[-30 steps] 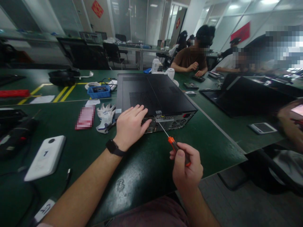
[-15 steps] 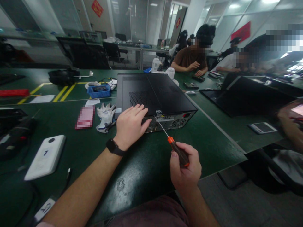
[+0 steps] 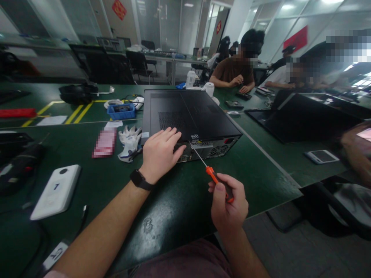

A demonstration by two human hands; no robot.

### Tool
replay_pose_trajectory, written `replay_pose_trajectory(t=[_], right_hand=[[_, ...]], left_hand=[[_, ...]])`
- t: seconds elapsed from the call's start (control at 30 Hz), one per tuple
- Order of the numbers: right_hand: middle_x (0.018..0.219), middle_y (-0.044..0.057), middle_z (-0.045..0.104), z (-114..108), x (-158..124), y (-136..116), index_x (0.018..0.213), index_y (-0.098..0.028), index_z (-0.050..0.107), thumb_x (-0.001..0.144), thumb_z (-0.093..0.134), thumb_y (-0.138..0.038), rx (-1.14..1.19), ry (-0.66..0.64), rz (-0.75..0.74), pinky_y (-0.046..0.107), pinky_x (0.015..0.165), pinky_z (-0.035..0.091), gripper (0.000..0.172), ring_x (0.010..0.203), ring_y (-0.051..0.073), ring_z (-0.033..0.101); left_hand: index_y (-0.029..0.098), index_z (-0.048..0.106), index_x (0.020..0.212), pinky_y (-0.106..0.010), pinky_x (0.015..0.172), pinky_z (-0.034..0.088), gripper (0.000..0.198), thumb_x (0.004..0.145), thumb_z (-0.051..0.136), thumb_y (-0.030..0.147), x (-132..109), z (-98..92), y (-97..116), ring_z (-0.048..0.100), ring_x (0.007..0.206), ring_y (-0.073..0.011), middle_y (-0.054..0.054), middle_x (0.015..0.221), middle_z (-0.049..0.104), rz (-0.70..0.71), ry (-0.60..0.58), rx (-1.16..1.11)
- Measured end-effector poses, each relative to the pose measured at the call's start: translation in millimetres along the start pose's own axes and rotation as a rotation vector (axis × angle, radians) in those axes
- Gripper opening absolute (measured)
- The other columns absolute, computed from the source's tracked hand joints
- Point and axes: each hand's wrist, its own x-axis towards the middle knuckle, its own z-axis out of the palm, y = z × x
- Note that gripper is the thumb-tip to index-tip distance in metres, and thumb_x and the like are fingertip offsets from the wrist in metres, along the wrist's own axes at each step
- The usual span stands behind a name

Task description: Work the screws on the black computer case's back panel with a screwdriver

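Note:
A black computer case (image 3: 179, 106) lies flat on the green table, its rear panel with ports and a fan grille turned toward me. My left hand (image 3: 160, 152) rests over the near edge of the case, fingers stretched across the top and thumb down by the rear panel. In my right hand (image 3: 230, 200) is a screwdriver (image 3: 212, 173) with an orange and dark handle. Its thin shaft slants up and left, and the tip meets the rear panel just right of my left thumb. The spot under the tip is too small to make out.
White work gloves (image 3: 129, 143) lie left of the case, beside a blurred pink item (image 3: 104, 142). Behind them stands a blue bin (image 3: 121, 111). A white power bank (image 3: 56, 192) is at the left, a phone (image 3: 321, 156) at the right. Other people sit across the table.
My right hand has turned the screwdriver handle, so more of its orange stripe shows and the fingers sit differently around it. My left hand and the case have stayed put.

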Motion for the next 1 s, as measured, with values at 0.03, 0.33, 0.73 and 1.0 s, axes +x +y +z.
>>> replay_pose_trajectory(t=[0.03,0.33,0.73,1.0], right_hand=[[0.091,0.004,0.078,-0.5,0.9,-0.9,0.116,-0.021,0.069,0.098,0.064,-0.029,0.002,-0.004,-0.025,0.029,0.063,0.064,0.021,0.070,0.018,0.078],[0.082,0.000,0.077,-0.8,1.7,-2.7,0.115,-0.022,0.069,0.100,0.062,-0.027,0.001,0.027,0.007,0.025,0.059,0.061,0.018,0.061,0.014,0.076],[0.083,0.000,0.077,-1.4,1.2,-1.2,0.114,-0.023,0.069,0.102,0.059,-0.029,-0.033,0.020,-0.018,0.025,0.060,0.060,0.017,0.061,0.015,0.075],[0.100,0.005,0.077,-1.4,3.7,-5.9,0.117,-0.023,0.068,0.094,0.064,-0.024,-0.010,0.024,-0.103,0.032,0.072,0.064,0.023,0.080,0.019,0.078]], left_hand=[[0.014,0.072,0.128,-0.049,0.114,0.054,0.036,0.098,0.069,0.033,0.1,0.0,-0.1,0.069,0.132,-0.0313,-0.014,0.139,0.074,0.002,0.000,0.001],[0.014,0.072,0.127,-0.049,0.112,0.055,0.036,0.097,0.071,0.033,0.0,0.0,-0.2,0.070,0.130,-0.0320,-0.015,0.138,0.074,0.010,0.008,0.000],[0.014,0.072,0.128,-0.048,0.112,0.055,0.036,0.097,0.072,0.032,-0.4,0.7,-0.4,0.070,0.130,-0.0315,-0.015,0.138,0.074,0.009,0.014,0.002],[0.014,0.072,0.129,-0.049,0.114,0.054,0.036,0.098,0.069,0.032,-0.2,-0.1,-0.1,0.069,0.131,-0.0317,-0.016,0.139,0.073,0.006,0.005,-0.009]])
